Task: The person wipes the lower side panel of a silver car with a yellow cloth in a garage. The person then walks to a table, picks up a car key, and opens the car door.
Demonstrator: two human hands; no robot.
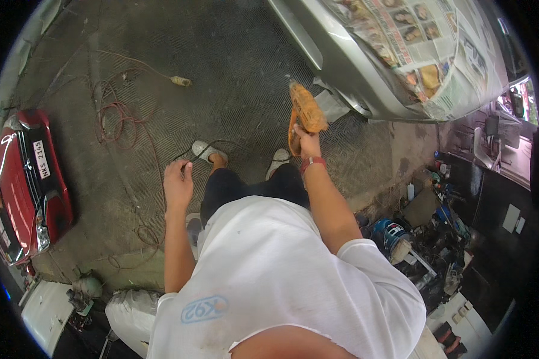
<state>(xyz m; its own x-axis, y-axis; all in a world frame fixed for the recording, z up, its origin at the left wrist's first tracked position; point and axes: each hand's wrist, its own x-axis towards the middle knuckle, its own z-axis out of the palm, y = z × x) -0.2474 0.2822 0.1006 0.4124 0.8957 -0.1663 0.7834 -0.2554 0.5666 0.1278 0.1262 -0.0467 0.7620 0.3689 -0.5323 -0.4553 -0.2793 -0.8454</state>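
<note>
In my right hand [307, 142] is an orange heat gun [308, 107], gripped by its looped handle, with its narrow end tilted toward the upper left. A thin black cord [221, 142] runs across in front of my legs, between the tool's side and my left hand [178, 182]. The fingers of that hand are closed around the cord near its left end. To the upper right of the tool is a silver car body panel [335, 48], partly covered with newspaper [425, 42] and clear plastic. The tool appears apart from the panel.
A reddish hose or cable [123, 122] lies coiled on the patterned floor, with a yellowish connector [181, 81] beyond it. A red car [27, 185] stands at the left. Buckets [389, 233] and clutter crowd the right, and a plastic-wrapped object [132, 317] is at the lower left.
</note>
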